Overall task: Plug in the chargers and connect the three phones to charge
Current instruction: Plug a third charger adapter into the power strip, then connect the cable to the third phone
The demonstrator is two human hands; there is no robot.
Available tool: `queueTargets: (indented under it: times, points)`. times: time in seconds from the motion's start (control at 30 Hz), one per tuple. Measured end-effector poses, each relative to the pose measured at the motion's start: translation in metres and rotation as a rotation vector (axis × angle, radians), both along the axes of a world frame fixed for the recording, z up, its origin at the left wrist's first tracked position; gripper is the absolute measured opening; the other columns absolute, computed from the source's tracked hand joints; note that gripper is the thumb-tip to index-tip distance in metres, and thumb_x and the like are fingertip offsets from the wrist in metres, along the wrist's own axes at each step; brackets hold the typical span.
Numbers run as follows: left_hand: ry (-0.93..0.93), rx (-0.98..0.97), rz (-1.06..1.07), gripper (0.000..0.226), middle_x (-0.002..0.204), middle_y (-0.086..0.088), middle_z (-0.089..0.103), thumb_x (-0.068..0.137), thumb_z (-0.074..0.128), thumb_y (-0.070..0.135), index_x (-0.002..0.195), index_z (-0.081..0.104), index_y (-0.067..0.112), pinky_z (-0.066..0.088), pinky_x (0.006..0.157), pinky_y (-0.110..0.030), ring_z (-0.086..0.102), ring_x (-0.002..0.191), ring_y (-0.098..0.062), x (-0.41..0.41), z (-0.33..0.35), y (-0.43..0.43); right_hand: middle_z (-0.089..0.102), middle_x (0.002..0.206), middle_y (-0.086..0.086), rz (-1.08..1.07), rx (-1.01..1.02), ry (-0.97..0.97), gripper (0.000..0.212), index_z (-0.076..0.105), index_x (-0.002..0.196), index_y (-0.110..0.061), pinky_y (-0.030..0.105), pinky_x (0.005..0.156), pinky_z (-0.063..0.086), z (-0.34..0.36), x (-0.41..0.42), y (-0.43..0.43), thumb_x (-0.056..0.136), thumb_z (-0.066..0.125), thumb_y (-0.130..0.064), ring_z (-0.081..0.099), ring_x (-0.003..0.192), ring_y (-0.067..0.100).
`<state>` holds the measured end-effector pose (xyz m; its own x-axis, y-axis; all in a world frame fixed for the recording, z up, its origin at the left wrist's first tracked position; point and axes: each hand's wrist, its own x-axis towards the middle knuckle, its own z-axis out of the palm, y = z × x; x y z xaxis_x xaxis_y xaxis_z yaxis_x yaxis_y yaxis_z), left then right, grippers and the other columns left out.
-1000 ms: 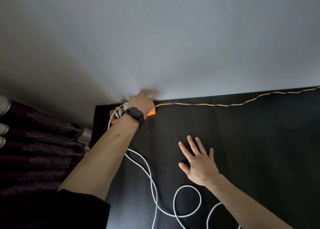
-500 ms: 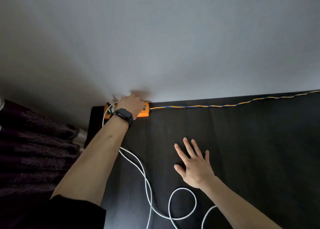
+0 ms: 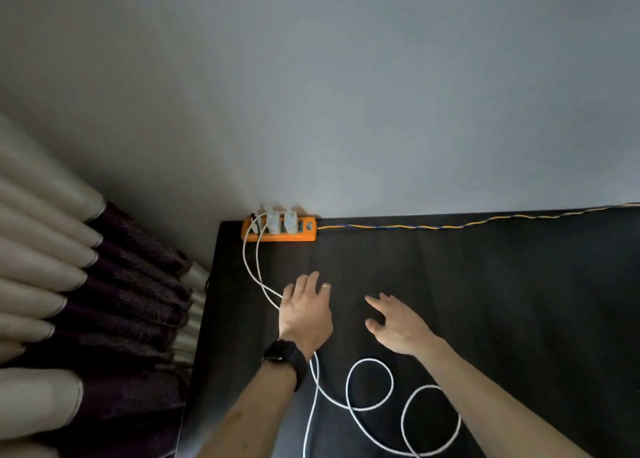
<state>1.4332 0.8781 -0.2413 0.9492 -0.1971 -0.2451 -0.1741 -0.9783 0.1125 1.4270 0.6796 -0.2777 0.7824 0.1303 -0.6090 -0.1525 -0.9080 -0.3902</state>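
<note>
Because the orange power strip lay at the back corner of the bench, hard against the wall, the two white chargers seated in it stood upright side by side near its left end, where their leads could fall forward. Two white cables ran from that end of the strip toward the viewer and curled in slack loops well in front of it, presumably loose enough to reach the phones, none of which was in view. The left hand, a dark watch at its wrist, was in front of the strip and over the cables, fingers relaxed and gripping nothing. The right hand, beside it and further toward the strip's right, was likewise spread and empty. A twisted yellow-and-blue cord ran from the strip's right end along the wall, and a pleated curtain hung to the strip's left. By this evidence the plugging-in looked finished or nearly so, with the phones not yet connected.
</note>
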Motion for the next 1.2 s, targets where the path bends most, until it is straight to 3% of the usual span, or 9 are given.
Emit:
queueTargets:
  times: [0.13,0.2,0.3,0.43,0.6,0.87,1.0,1.13,1.2]
  points:
    - [0.031,-0.22,0.155,0.035,0.126,0.003,0.062,0.075,0.062,0.029,0.109,0.069,0.03,0.052,0.09,-0.041,0.06,0.116,-0.022,-0.098,-0.003,0.004,0.05,0.15,-0.008,-0.253,0.142,-0.176,0.048,0.049,0.145,-0.03,0.03,0.118,0.03,0.036,-0.08,-0.009,0.098,0.054,-0.039,0.038,0.143,0.013]
    - [0.114,-0.245,0.172,0.039,0.138,0.006,0.053,0.083,0.054,0.029,0.121,0.063,0.032,0.046,0.1,-0.04,0.05,0.128,-0.019,-0.138,-0.001,0.003,0.056,0.142,-0.011,-0.346,0.166,-0.187,0.044,0.054,0.141,-0.03,0.028,0.112,0.035,0.053,-0.129,-0.015,0.098,0.056,-0.038,0.045,0.136,0.011]
    - [0.191,-0.261,0.183,0.042,0.146,0.011,0.042,0.091,0.044,0.032,0.131,0.054,0.033,0.037,0.107,-0.035,0.037,0.135,-0.016,-0.182,0.002,0.002,0.06,0.134,-0.012,-0.447,0.162,-0.17,0.039,0.058,0.136,-0.028,0.027,0.109,0.037,0.064,-0.198,-0.026,0.098,0.059,-0.033,0.049,0.131,0.011]
    - [0.26,-0.278,0.17,0.041,0.142,0.011,0.044,0.091,0.045,0.029,0.131,0.053,0.031,0.037,0.104,-0.034,0.04,0.13,-0.016,-0.224,0.004,-0.006,0.06,0.122,-0.017,-0.549,0.139,-0.111,0.035,0.059,0.132,-0.029,0.028,0.105,0.04,0.059,-0.271,-0.041,0.097,0.061,-0.031,0.053,0.126,0.011]
    - [0.332,-0.253,0.178,0.043,0.135,0.006,0.049,0.091,0.046,0.031,0.133,0.051,0.028,0.043,0.101,-0.032,0.046,0.125,-0.018,-0.289,-0.004,-0.021,0.064,0.122,-0.007,-0.633,0.08,-0.025,0.035,0.06,0.129,-0.022,0.024,0.097,0.043,0.041,-0.351,-0.06,0.095,0.064,-0.028,0.059,0.117,0.013]
    - [0.552,-0.269,0.513,0.07,0.128,-0.006,0.048,0.079,0.065,0.057,0.128,0.041,0.013,0.047,0.098,-0.043,0.05,0.123,-0.03,-0.365,-0.021,-0.082,0.069,0.096,-0.007,-0.719,0.022,0.042,0.013,0.06,0.094,-0.024,0.025,0.072,0.048,0.017,-0.435,-0.08,0.09,0.069,-0.032,0.061,0.081,0.006]
    - [0.506,-0.246,0.6,0.095,0.131,-0.01,0.04,0.074,0.068,0.064,0.139,0.033,0.004,0.038,0.107,-0.043,0.042,0.127,-0.033,-0.384,-0.033,-0.107,0.072,0.102,-0.01,-0.724,0.062,0.158,0.009,0.066,0.097,-0.03,0.03,0.087,0.051,0.004,-0.459,-0.086,0.09,0.065,-0.036,0.067,0.101,0.016]
    - [0.427,-0.176,0.628,0.119,0.137,-0.011,0.03,0.071,0.066,0.071,0.151,0.012,0.001,0.036,0.107,-0.041,0.035,0.128,-0.034,-0.389,-0.039,-0.128,0.065,0.134,-0.004,-0.574,0.091,0.3,0.053,0.054,0.136,-0.015,0.026,0.096,0.038,-0.011,-0.465,-0.091,0.096,0.055,-0.049,0.056,0.128,0.019]
    - [0.399,-0.15,0.63,0.122,0.138,-0.011,0.029,0.07,0.067,0.071,0.152,0.01,0.001,0.037,0.106,-0.04,0.036,0.126,-0.034,-0.39,-0.042,-0.134,0.071,0.123,-0.006,-0.548,0.123,0.301,0.045,0.057,0.129,-0.016,0.026,0.096,0.039,-0.013,-0.463,-0.088,0.098,0.051,-0.048,0.057,0.126,0.019]
